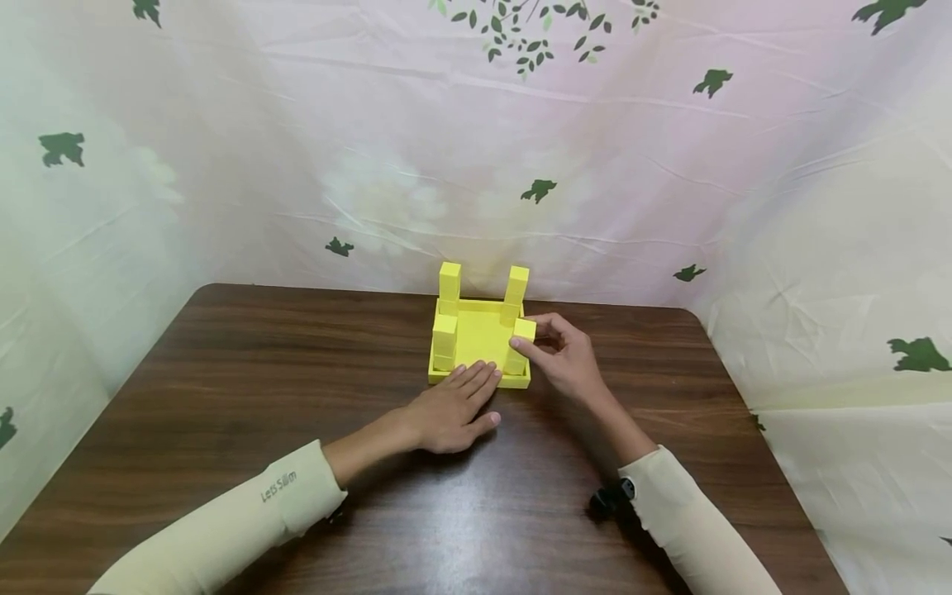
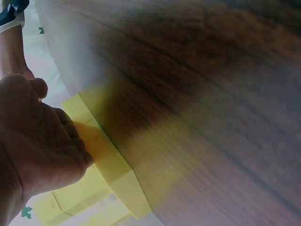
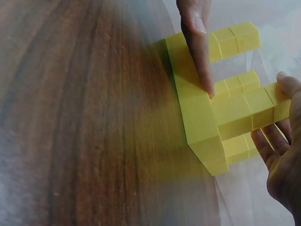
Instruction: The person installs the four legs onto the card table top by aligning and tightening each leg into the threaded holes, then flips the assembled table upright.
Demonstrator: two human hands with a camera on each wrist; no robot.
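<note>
A shallow yellow tray [image 1: 479,335] lies near the table's far edge, with a stack of yellow blocks standing at each corner. My right hand [image 1: 568,355] pinches the top block [image 1: 524,330] of the near right stack between thumb and fingers. In the right wrist view that block [image 3: 277,96] sits in line with the stack below it. Fingers straight and palm down, my left hand [image 1: 454,409] rests across the tray's near rim. The left wrist view shows the same hand [image 2: 42,146] against the tray wall [image 2: 106,155].
The dark wooden table [image 1: 312,364] has a patterned white cloth [image 1: 283,165] hanging close behind its far edge. More cloth hangs on both sides. The far left stack [image 1: 449,285], far right stack [image 1: 516,291] and near left stack [image 1: 444,339] stand upright.
</note>
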